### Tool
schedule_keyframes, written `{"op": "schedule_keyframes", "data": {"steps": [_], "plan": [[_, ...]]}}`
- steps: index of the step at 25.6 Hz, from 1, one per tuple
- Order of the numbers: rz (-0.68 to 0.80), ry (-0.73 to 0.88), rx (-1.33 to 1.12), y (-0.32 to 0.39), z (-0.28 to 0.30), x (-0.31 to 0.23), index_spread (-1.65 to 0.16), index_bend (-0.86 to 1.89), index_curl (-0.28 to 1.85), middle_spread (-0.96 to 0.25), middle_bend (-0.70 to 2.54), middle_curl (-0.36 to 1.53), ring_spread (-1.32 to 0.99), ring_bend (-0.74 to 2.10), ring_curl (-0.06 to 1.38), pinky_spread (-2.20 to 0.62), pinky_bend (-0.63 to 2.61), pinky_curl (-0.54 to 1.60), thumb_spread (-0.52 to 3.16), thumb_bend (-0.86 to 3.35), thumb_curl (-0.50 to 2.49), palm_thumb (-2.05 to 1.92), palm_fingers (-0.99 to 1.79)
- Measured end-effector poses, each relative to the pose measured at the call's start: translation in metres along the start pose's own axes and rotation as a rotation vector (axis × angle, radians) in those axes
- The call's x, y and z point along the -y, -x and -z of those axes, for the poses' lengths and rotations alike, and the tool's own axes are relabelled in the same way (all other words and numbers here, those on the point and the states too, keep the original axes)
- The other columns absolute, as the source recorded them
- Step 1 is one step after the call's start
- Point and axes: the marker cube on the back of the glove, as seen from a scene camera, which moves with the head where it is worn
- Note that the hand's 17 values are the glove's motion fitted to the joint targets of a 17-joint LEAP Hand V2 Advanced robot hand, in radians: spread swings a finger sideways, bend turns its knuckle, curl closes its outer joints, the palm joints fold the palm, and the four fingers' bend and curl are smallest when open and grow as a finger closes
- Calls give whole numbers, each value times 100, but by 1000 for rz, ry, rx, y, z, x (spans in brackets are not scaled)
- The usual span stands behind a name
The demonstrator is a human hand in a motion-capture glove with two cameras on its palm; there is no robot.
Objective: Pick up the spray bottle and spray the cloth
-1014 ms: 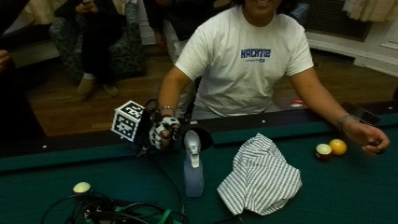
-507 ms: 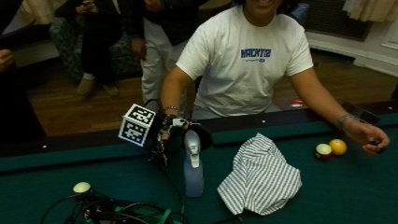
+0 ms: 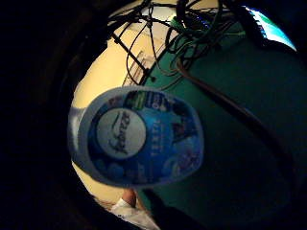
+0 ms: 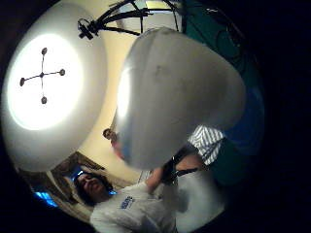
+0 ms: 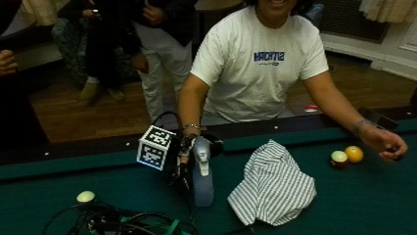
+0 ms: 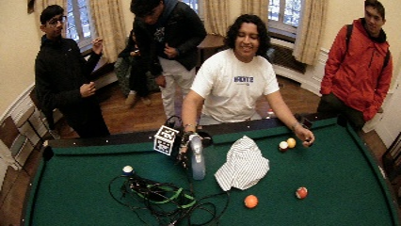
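A blue-grey spray bottle point(image 5: 202, 183) with a white head stands upright on the green pool table point(image 5: 365, 205), left of the cloth. My gloved right hand point(image 5: 184, 149) is at the bottle's neck from the rail side and grips it just below the head. In the palm views the bottle's label point(image 3: 144, 143) and its white head point(image 4: 180, 97) fill the picture, close to the palm. The striped white cloth point(image 5: 273, 188) lies bunched on the felt, a short gap right of the bottle. The wide view shows the hand point(image 6: 185, 146), bottle point(image 6: 198, 165) and cloth point(image 6: 243, 165) the same way.
A tangle of black and green cables point(image 5: 124, 223) and a white ball point(image 5: 85, 196) lie left front of the bottle. Two balls point(image 5: 346, 156) sit by the person's bare left hand point(image 5: 387, 144) at the far rail. An orange ball point(image 6: 251, 201) and a red one point(image 6: 301, 192) lie nearer the front.
My right hand has come down from beside the rail onto the bottle's neck. The bottle and the cloth have stayed where they were.
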Motion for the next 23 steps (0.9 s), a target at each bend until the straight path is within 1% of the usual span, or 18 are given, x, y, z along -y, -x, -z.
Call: {"op": "schedule_keyframes", "data": {"steps": [8, 16, 20, 22, 23], "plan": [[41, -105, 4, -3, -10, 20, -35, 7, 24, -13, 37, 42, -20, 61, 36, -3, 54, 38, 85, -5, 40, 58, 33], [18, -111, -27, -6, -15, 41, -34, 11, 22, -14, 32, 39, -21, 63, 36, -6, 54, 37, 85, -4, 38, 55, 46], [-33, -79, -33, -5, -20, 48, -33, 22, 26, -14, 31, 38, -19, 63, 35, -6, 44, 34, 84, -5, 37, 52, 67], [-47, -65, -23, -3, -22, 50, -33, 31, 29, -15, 27, 37, -19, 64, 35, -8, 42, 33, 84, -6, 36, 49, 92], [-44, -59, -13, -2, -22, 50, -32, 33, 30, -15, 23, 36, -19, 64, 34, -8, 41, 32, 84, -5, 36, 49, 98]]}}
